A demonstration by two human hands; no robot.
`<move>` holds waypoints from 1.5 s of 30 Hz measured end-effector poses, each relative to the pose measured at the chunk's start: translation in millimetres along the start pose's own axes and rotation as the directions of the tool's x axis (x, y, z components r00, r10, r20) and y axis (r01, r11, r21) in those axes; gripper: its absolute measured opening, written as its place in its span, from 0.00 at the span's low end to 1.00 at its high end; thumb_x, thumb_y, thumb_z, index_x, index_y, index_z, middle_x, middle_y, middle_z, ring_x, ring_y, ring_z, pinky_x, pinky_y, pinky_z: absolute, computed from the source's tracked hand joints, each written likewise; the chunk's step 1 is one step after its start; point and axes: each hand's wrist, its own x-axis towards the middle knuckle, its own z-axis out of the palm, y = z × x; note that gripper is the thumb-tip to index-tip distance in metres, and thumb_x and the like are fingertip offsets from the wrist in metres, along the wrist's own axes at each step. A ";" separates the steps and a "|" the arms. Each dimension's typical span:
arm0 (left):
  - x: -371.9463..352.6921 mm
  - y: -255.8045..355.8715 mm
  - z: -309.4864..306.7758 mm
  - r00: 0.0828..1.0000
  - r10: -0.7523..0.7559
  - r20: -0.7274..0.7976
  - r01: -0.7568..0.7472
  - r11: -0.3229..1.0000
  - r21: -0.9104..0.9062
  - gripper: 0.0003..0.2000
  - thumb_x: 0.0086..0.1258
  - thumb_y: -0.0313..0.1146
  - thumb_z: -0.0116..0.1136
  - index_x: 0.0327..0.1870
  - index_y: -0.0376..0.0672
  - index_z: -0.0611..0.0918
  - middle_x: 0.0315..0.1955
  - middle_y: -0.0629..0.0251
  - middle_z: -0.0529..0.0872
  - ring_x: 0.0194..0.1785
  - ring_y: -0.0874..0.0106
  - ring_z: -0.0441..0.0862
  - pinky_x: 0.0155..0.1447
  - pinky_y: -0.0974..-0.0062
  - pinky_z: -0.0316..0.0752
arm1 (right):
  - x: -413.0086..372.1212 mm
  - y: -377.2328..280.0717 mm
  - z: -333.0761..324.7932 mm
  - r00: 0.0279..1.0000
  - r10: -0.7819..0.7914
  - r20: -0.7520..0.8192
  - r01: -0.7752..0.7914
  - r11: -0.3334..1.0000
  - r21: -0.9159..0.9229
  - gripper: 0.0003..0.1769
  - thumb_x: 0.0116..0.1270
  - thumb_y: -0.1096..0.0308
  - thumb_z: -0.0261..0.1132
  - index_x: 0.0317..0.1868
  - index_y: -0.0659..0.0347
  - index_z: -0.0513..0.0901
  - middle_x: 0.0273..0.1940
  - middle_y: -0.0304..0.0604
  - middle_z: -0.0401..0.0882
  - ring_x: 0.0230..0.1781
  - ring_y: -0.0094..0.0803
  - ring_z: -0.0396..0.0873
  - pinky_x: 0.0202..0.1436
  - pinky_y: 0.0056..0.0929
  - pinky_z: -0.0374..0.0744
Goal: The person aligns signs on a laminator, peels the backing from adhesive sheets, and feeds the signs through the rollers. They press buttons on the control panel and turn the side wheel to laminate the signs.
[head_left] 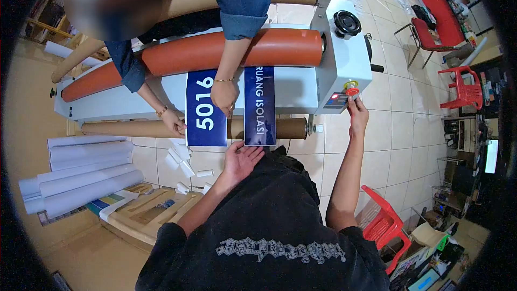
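Palm up and fingers spread, my left hand (243, 160) is open at the near end of a dark blue sign strip (259, 113) lettered "RUANG ISOLASI". Its fingertips are right at the strip's lower edge. My right hand (357, 114) reaches up to the machine's end housing, with thumb and fingertips closed at a red knob (351, 91) in a yellow ring. Left of the strip, a blue sign panel (206, 113) reading "5016" hangs over the machine's front. Another person's hands (224, 96) rest by the two signs.
A long orange-red roller (231, 51) spans the white roller machine (344, 56), with a brown cardboard tube (129, 129) along its front. White rolls (89, 175) lie at the left, near paper scraps (183, 161). A red plastic chair (385, 223) stands behind my right arm.
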 end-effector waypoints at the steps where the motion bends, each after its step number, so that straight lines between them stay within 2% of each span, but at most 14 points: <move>1: -0.3 -1.8 2.7 1.000 0.000 -0.024 0.000 1.000 -0.011 0.28 0.67 0.40 0.49 0.60 0.25 0.64 0.62 0.46 0.68 0.70 0.53 0.63 0.77 0.57 0.54 | -3.5 -8.9 1.6 1.000 0.023 -0.021 -0.022 1.000 0.008 0.29 0.66 0.66 0.68 0.63 0.73 0.72 0.56 0.49 0.79 0.52 0.30 0.78 0.57 0.26 0.76; 5: -3.8 3.9 9.7 0.997 0.036 -0.069 -0.034 0.999 0.021 0.25 0.66 0.39 0.50 0.57 0.26 0.67 0.59 0.45 0.71 0.68 0.53 0.65 0.76 0.57 0.55 | -1.0 -0.1 6.8 0.998 0.054 -0.031 -0.052 0.998 0.041 0.29 0.66 0.68 0.67 0.63 0.76 0.71 0.53 0.49 0.80 0.47 0.28 0.80 0.53 0.22 0.77; 8: -0.1 1.2 9.5 0.998 0.015 -0.064 -0.012 0.999 0.038 0.20 0.66 0.39 0.49 0.50 0.30 0.73 0.54 0.49 0.74 0.65 0.56 0.68 0.74 0.56 0.58 | 4.8 7.4 -5.9 0.999 0.033 -0.010 -0.032 0.998 0.054 0.29 0.67 0.68 0.67 0.63 0.77 0.71 0.53 0.51 0.80 0.48 0.28 0.80 0.54 0.23 0.77; 12: 1.0 3.0 9.7 0.998 0.004 -0.070 -0.002 0.999 0.033 0.20 0.65 0.39 0.49 0.49 0.29 0.73 0.55 0.47 0.74 0.66 0.54 0.68 0.75 0.56 0.57 | 2.8 6.0 -7.1 0.999 0.038 0.010 -0.039 0.996 0.076 0.29 0.66 0.68 0.67 0.63 0.77 0.71 0.54 0.51 0.80 0.49 0.29 0.80 0.54 0.24 0.78; 16: 1.9 6.3 5.2 0.998 -0.010 -0.067 0.010 1.000 0.004 0.21 0.65 0.39 0.50 0.50 0.28 0.72 0.57 0.46 0.72 0.67 0.54 0.66 0.75 0.56 0.56 | 3.4 13.1 -1.8 0.999 -0.031 -0.025 0.032 0.998 0.047 0.29 0.66 0.68 0.68 0.62 0.76 0.71 0.54 0.51 0.80 0.49 0.29 0.80 0.54 0.24 0.77; 21: 0.1 7.3 7.3 0.997 -0.032 -0.067 0.031 0.999 -0.010 0.23 0.65 0.40 0.50 0.53 0.27 0.70 0.59 0.45 0.70 0.68 0.54 0.64 0.76 0.56 0.56 | 0.4 0.4 5.5 0.999 0.037 -0.035 -0.036 0.999 0.027 0.28 0.65 0.68 0.69 0.61 0.76 0.73 0.55 0.53 0.80 0.51 0.30 0.79 0.55 0.25 0.76; 24: -0.3 6.0 6.9 0.999 -0.021 -0.042 0.022 1.000 0.012 0.23 0.65 0.40 0.50 0.53 0.27 0.70 0.60 0.46 0.70 0.68 0.54 0.65 0.76 0.56 0.56 | -2.9 5.1 5.2 0.993 0.027 -0.112 -0.023 0.999 0.042 0.28 0.65 0.68 0.69 0.61 0.76 0.73 0.55 0.53 0.80 0.51 0.30 0.79 0.56 0.25 0.75; 28: -0.1 4.4 9.2 0.998 -0.002 -0.062 0.004 1.000 0.031 0.23 0.65 0.40 0.50 0.52 0.28 0.71 0.58 0.48 0.71 0.67 0.55 0.66 0.75 0.57 0.56 | -1.1 11.6 2.2 0.995 -0.088 -0.055 0.087 0.996 -0.016 0.28 0.64 0.70 0.69 0.61 0.76 0.73 0.54 0.54 0.80 0.53 0.32 0.78 0.58 0.25 0.74; 29: -0.7 3.9 10.5 0.997 0.007 -0.074 -0.005 1.000 0.030 0.25 0.65 0.40 0.50 0.55 0.27 0.69 0.59 0.46 0.70 0.69 0.54 0.64 0.76 0.56 0.54 | -0.9 14.2 0.5 0.991 -0.129 -0.037 0.126 0.990 -0.059 0.28 0.64 0.70 0.69 0.61 0.76 0.73 0.54 0.55 0.80 0.53 0.33 0.78 0.59 0.26 0.73; 30: -1.4 3.1 12.1 0.996 0.015 -0.086 -0.013 1.000 0.028 0.27 0.64 0.39 0.50 0.59 0.25 0.66 0.61 0.45 0.69 0.70 0.53 0.63 0.78 0.56 0.52 | -0.9 14.5 -0.1 0.991 -0.134 -0.028 0.132 0.989 -0.074 0.27 0.64 0.70 0.69 0.61 0.75 0.73 0.54 0.54 0.80 0.54 0.31 0.78 0.59 0.26 0.73; 38: 0.3 2.8 10.9 0.993 0.027 -0.112 -0.028 1.000 0.001 0.27 0.64 0.39 0.50 0.58 0.26 0.66 0.61 0.45 0.69 0.70 0.53 0.62 0.77 0.55 0.52 | -5.4 10.2 0.7 0.989 -0.149 0.003 0.148 0.984 -0.096 0.27 0.66 0.70 0.67 0.62 0.74 0.73 0.55 0.53 0.80 0.52 0.29 0.78 0.57 0.25 0.73; 41: 3.6 4.7 8.3 0.995 0.016 -0.103 -0.017 1.000 -0.014 0.27 0.64 0.38 0.50 0.58 0.26 0.66 0.61 0.44 0.69 0.70 0.53 0.63 0.78 0.56 0.52 | -8.3 4.7 3.1 0.997 -0.077 -0.004 0.076 0.991 -0.111 0.28 0.67 0.68 0.67 0.63 0.74 0.72 0.58 0.53 0.78 0.58 0.32 0.75 0.63 0.26 0.69; 43: 3.1 5.6 9.6 0.995 0.003 -0.097 -0.005 1.000 -0.020 0.27 0.64 0.38 0.50 0.58 0.26 0.66 0.61 0.44 0.69 0.70 0.54 0.63 0.78 0.57 0.52 | -6.7 8.0 2.4 0.994 -0.103 -0.031 0.099 0.989 -0.114 0.27 0.66 0.70 0.67 0.62 0.74 0.73 0.55 0.52 0.80 0.52 0.29 0.77 0.57 0.25 0.73; 45: 2.6 6.3 11.3 0.994 -0.001 -0.113 -0.001 1.000 -0.024 0.27 0.64 0.38 0.50 0.58 0.26 0.66 0.61 0.44 0.69 0.70 0.54 0.63 0.78 0.58 0.51 | -5.4 11.3 2.5 0.993 -0.118 -0.031 0.114 0.988 -0.104 0.27 0.66 0.70 0.67 0.62 0.74 0.73 0.55 0.53 0.80 0.53 0.29 0.77 0.58 0.25 0.73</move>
